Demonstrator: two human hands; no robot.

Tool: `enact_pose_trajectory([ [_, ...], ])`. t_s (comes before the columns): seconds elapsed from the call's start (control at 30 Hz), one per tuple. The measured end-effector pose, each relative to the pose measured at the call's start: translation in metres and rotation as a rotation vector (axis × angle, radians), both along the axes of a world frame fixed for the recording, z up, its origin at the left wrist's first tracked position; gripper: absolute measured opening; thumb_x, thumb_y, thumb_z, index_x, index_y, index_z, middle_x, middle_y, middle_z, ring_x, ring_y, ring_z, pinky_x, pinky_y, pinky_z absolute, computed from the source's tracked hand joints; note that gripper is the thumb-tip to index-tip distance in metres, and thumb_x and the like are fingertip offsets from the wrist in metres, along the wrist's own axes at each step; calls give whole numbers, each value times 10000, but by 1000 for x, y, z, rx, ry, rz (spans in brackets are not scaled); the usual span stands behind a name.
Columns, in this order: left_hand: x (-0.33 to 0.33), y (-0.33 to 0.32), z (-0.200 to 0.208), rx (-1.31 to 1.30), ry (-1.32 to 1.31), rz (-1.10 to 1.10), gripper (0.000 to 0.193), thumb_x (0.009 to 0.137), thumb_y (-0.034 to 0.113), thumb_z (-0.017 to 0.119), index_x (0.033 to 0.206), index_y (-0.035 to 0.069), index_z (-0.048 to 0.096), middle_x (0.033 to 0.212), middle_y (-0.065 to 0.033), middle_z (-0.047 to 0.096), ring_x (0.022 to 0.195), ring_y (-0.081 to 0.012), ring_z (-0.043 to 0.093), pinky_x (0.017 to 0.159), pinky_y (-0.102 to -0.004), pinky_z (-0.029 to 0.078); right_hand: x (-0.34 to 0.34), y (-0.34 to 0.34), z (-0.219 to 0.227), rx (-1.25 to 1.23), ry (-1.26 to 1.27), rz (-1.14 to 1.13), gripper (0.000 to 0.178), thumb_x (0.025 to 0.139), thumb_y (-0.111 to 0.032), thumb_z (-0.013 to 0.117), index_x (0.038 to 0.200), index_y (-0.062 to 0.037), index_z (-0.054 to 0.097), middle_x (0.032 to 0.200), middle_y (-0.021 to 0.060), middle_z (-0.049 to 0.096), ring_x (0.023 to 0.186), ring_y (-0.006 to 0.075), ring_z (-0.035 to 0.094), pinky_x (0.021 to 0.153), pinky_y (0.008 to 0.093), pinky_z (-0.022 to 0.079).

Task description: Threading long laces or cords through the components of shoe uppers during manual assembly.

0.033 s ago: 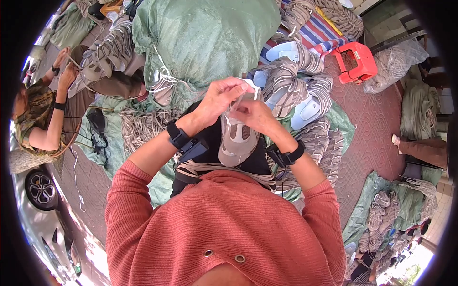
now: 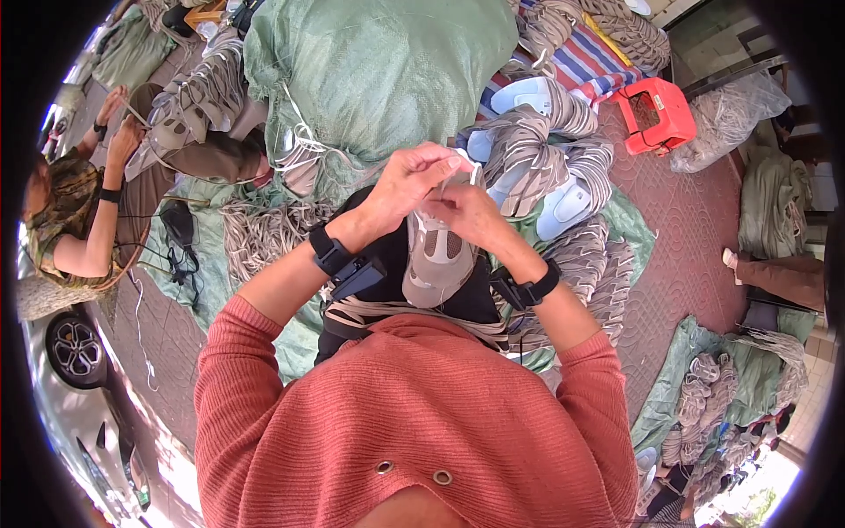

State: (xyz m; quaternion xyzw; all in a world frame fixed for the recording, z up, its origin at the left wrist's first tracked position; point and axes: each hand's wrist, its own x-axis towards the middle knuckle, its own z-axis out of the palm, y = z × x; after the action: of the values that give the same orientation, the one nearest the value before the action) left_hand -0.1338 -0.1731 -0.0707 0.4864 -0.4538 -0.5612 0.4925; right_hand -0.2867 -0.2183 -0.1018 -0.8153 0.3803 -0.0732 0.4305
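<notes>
A grey-beige shoe upper (image 2: 437, 268) with mesh panels lies over my dark-clad lap, its rounded toe toward me. At its far, white-edged end, my left hand (image 2: 407, 183) is closed, thumb and fingers pinching the upper. My right hand (image 2: 473, 214) is bent over the middle of the upper from the right, its fingers curled in. Whatever those fingers hold is hidden. Several tan laces (image 2: 396, 312) lie across my lap.
A large green woven sack (image 2: 378, 75) stands ahead. Bundled shoe uppers with pale blue insoles (image 2: 563, 207) lie right of my hands. Farther right is a red plastic stool (image 2: 656, 114). A co-worker (image 2: 84, 220) handles a shoe upper (image 2: 176, 132) at left. A parked car (image 2: 79, 414) stands lower left.
My right fingers have shifted slightly over the shoe upper. My left hand keeps its pinch at the far end.
</notes>
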Motion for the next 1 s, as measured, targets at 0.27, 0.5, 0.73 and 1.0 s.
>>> enact_pose_trajectory([
  [0.27, 21, 11, -10, 58, 124, 256, 303, 921, 229, 538, 1166, 55, 568, 828, 40, 529, 764, -66, 467, 683, -218, 375, 5, -9, -1, 450, -299, -62, 229, 875, -250, 599, 881, -29, 661, 666, -23, 565, 603, 61, 469, 547, 224, 364],
  [0.5, 21, 5, -14, 118, 55, 145, 363, 938, 384, 469, 1097, 69, 555, 918, -11, 558, 861, -106, 507, 776, -267, 400, 6, -76, 116, 552, -391, 8, 158, 829, -206, 642, 872, -56, 671, 748, -33, 599, 625, 22, 428, 529, 168, 318],
  [0.73, 22, -63, 115, -299, -5, 153, 537, 936, 456, 441, 1273, 40, 405, 1138, -114, 529, 1051, -197, 518, 893, -339, 399, 9, -123, 270, 349, -533, -25, 203, 855, -224, 640, 949, -44, 658, 761, -79, 554, 609, 4, 406, 514, 173, 300],
  [1.0, 51, -99, 313, -274, -231, -34, 581, 959, 491, 314, 1193, -1, 518, 1078, -117, 591, 977, -204, 560, 868, -345, 429, 11, -141, 435, 41, -767, 109, 185, 874, -148, 600, 990, -8, 631, 854, -19, 615, 605, 31, 510, 473, 192, 333],
])
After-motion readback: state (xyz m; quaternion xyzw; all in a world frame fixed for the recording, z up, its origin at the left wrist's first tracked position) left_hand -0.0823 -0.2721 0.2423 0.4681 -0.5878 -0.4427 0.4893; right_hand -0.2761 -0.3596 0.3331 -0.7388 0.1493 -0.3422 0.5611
